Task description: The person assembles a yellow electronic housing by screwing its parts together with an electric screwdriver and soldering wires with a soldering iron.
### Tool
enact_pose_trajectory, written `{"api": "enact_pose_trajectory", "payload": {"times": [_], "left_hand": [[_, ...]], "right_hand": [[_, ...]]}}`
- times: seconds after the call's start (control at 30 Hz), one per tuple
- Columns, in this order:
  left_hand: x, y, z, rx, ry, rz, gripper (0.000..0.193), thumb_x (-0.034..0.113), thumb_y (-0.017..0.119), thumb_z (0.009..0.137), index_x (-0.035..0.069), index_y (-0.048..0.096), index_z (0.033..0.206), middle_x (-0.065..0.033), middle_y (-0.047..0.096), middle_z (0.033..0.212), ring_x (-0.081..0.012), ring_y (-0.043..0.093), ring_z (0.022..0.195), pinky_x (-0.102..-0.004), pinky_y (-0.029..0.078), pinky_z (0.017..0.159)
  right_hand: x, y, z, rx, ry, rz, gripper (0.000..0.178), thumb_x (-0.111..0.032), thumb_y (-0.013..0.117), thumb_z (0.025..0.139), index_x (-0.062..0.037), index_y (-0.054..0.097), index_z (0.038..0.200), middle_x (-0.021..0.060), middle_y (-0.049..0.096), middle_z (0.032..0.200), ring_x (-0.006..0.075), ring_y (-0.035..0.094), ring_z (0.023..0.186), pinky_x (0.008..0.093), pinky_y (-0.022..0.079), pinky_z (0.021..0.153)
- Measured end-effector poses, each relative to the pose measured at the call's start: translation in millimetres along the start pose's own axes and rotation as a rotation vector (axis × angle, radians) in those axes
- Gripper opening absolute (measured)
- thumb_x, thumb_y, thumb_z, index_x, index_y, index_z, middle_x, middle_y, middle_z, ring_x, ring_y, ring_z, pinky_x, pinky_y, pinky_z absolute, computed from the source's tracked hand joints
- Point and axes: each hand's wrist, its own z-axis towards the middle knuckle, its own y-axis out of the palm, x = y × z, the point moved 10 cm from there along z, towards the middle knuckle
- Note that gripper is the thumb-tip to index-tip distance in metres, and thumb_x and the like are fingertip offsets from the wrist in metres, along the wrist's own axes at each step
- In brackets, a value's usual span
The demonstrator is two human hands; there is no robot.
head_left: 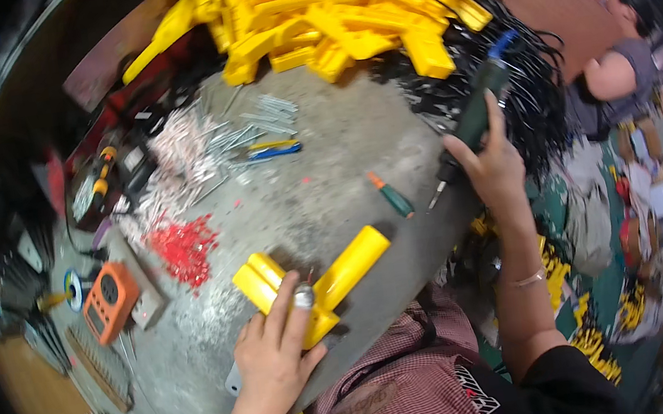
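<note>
My left hand (pixel 272 361) is closed on a yellow plastic housing (pixel 356 264) near the table's front edge, its fingers steadying the near end. A small silver round part (pixel 304 297) sits by my fingertip, with a thin reddish wire at it. The hand covers part of the housing. Off to the right, my right hand (pixel 497 160) is wrapped round a dark green electric screwdriver (pixel 475 117), whose metal bit points down over the table. Between the hands lies a small screwdriver (pixel 391 195) with a green and orange handle.
Yellow housings (pixel 339 13) are heaped at the back, beside bundled black cables (pixel 529 89). Long screws (pixel 269 117), pale small parts (pixel 181 147) and red bits (pixel 185 250) lie left. An orange meter-like device (pixel 111 301) and a brush (pixel 100 371) are farther left. Another person (pixel 620 77) sits at right.
</note>
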Motion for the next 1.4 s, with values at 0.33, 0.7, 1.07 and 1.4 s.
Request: {"api": "enact_pose_trajectory", "payload": {"times": [0.33, 0.7, 1.07, 1.4], "left_hand": [[-8, 0, 0, 0.058, -0.070, -0.047, 0.086, 0.020, 0.082, 0.045, 0.005, 0.048, 0.122, -0.0123, 0.049, 0.135, -0.0275, 0.057, 0.074, -0.0357, 0.048, 0.064], [-11, 0, -3, 0.083, -0.061, -0.098, 0.101, 0.021, 0.082, 0.044, 0.002, 0.041, 0.134, -0.0140, 0.054, 0.128, -0.0255, 0.056, 0.073, -0.0345, 0.049, 0.063], [-16, 3, -2, 0.045, -0.053, -0.093, 0.099, 0.021, 0.083, 0.043, 0.004, 0.041, 0.131, -0.0130, 0.052, 0.132, -0.0250, 0.055, 0.070, -0.0349, 0.049, 0.061], [-28, -41, -12, 0.155, -0.137, -0.114, 0.053, 0.032, 0.075, 0.064, 0.003, 0.058, 0.105, -0.0218, 0.053, 0.126, -0.0302, 0.064, 0.087, -0.0363, 0.052, 0.070]], "right_hand": [[-51, -4, -16, -0.241, 0.041, 1.544, 0.072, -0.033, 0.062, 0.080, 0.0045, 0.034, 0.134, 0.0113, 0.058, 0.095, 0.0203, 0.060, 0.078, 0.0347, 0.053, 0.072], [-109, 79, -52, -0.550, 0.439, 2.164, 0.039, -0.037, 0.054, 0.087, -0.0032, 0.051, 0.105, 0.0051, 0.052, 0.075, 0.0170, 0.053, 0.073, 0.0358, 0.043, 0.082], [-114, 92, -59, -0.544, 0.514, 2.207, 0.036, -0.036, 0.058, 0.081, -0.0036, 0.053, 0.096, 0.0064, 0.051, 0.073, 0.0203, 0.049, 0.068, 0.0376, 0.041, 0.081], [-106, 105, -71, -0.523, 0.559, 2.178, 0.038, -0.032, 0.055, 0.088, -0.0028, 0.051, 0.113, 0.0053, 0.047, 0.075, 0.0174, 0.048, 0.071, 0.0334, 0.044, 0.077]]}}
